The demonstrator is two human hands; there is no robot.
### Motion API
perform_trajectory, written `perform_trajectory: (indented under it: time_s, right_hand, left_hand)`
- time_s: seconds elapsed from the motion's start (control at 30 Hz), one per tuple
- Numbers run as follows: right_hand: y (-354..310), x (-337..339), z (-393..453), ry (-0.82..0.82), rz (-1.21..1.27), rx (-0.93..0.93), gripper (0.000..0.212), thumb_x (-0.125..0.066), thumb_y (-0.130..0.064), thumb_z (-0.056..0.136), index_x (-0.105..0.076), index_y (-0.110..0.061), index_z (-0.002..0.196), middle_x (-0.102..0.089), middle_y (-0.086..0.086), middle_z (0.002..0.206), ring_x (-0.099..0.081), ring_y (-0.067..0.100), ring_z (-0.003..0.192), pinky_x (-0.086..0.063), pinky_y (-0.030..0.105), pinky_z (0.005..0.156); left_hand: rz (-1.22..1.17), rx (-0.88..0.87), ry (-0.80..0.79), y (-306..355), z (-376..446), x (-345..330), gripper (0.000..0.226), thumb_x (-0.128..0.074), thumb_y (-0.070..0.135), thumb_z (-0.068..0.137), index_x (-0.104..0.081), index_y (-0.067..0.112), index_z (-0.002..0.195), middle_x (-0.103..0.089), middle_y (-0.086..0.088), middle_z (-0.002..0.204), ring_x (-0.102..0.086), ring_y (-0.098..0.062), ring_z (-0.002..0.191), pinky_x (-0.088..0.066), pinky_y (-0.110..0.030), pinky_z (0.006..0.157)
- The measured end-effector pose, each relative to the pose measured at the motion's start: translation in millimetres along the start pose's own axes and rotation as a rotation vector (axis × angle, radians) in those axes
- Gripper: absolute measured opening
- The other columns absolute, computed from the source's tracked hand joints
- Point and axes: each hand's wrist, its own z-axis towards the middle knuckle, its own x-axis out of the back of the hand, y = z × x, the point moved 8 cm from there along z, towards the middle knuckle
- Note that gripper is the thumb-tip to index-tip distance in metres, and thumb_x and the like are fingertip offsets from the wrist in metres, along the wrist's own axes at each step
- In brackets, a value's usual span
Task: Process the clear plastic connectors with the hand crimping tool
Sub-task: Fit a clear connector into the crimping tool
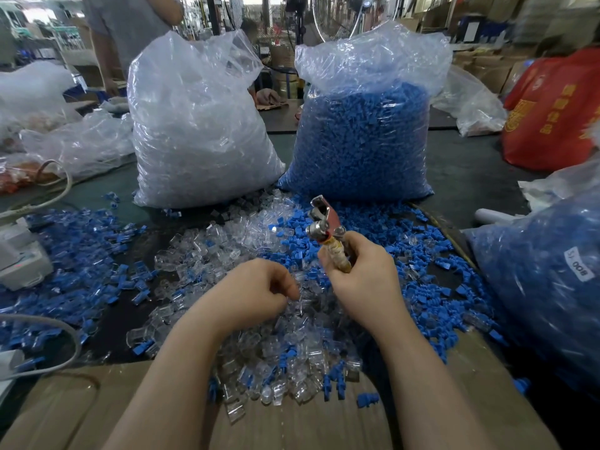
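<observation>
A heap of clear plastic connectors point(227, 251) mixed with small blue pieces point(383, 228) covers the dark table in front of me. My right hand point(363, 274) grips the taped handles of the hand crimping tool point(324, 222), whose metal head points up and away. My left hand point(256, 290) reaches down into the clear heap with curled fingers; its fingertips are among the connectors, and whether they pinch one is hidden.
Two tall plastic bags stand behind the heap: one of clear connectors point(198, 125), one of blue pieces point(367, 131). Another blue-filled bag point(545, 274) lies at right. Cardboard point(84, 404) covers the near edge. A white device point(19, 254) and cables sit at left. A person point(130, 24) stands beyond.
</observation>
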Motion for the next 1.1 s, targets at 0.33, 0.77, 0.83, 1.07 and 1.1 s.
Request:
perform_trajectory:
  time_s: [0.33,0.77,0.83,1.07,1.1]
  right_hand:
    - [2,-1,2,0.012,-0.016,-0.001,0.023,-0.067,-0.029,0.089,-0.050,-0.036,0.076,-0.058,-0.013,0.068,-0.055,0.010,0.066,-0.046,0.036,0.060]
    - [1,-1,1,0.003,-0.004,-0.015,0.009,-0.067,-0.027,0.089,-0.061,-0.031,0.093,-0.064,-0.012,0.078,-0.061,0.014,0.073,-0.053,0.044,0.068]
    - [0,-1,1,0.003,0.000,-0.015,0.009,-0.067,-0.026,0.089,-0.062,-0.030,0.095,-0.064,-0.012,0.079,-0.061,0.014,0.074,-0.053,0.044,0.069]
    - [-2,-1,0,0.007,-0.029,0.003,0.011,-0.067,-0.026,0.088,-0.057,-0.031,0.088,-0.061,-0.013,0.074,-0.059,0.013,0.071,-0.051,0.041,0.067]
    - [-2,-1,0,0.007,-0.029,0.004,0.011,-0.067,-0.026,0.089,-0.057,-0.031,0.088,-0.061,-0.013,0.074,-0.059,0.013,0.071,-0.051,0.041,0.067]
  left_hand:
    - [0.226,-0.001,-0.018,5,3,-5,0.022,-0.059,0.022,0.085,-0.073,0.035,0.095,-0.064,0.021,0.089,-0.061,0.004,0.082,-0.047,-0.015,0.073]
    - [0.068,0.013,-0.038,-5,1,-2,0.018,-0.067,0.018,0.090,-0.070,0.035,0.084,-0.070,0.018,0.080,-0.064,0.006,0.072,-0.047,-0.010,0.065]
    - [0.011,0.022,-0.019,-7,0,0,0.015,-0.068,0.019,0.091,-0.072,0.034,0.090,-0.071,0.017,0.081,-0.065,0.005,0.072,-0.050,-0.014,0.068]
    - [0.158,0.039,-0.076,-11,-1,-1,0.008,-0.074,0.024,0.087,-0.070,0.031,0.086,-0.067,0.018,0.081,-0.061,0.008,0.072,-0.041,-0.006,0.059]
    - [0.139,0.043,-0.064,-11,-2,0,0.009,-0.074,0.024,0.086,-0.070,0.031,0.084,-0.069,0.017,0.081,-0.063,0.007,0.071,-0.043,-0.006,0.059]
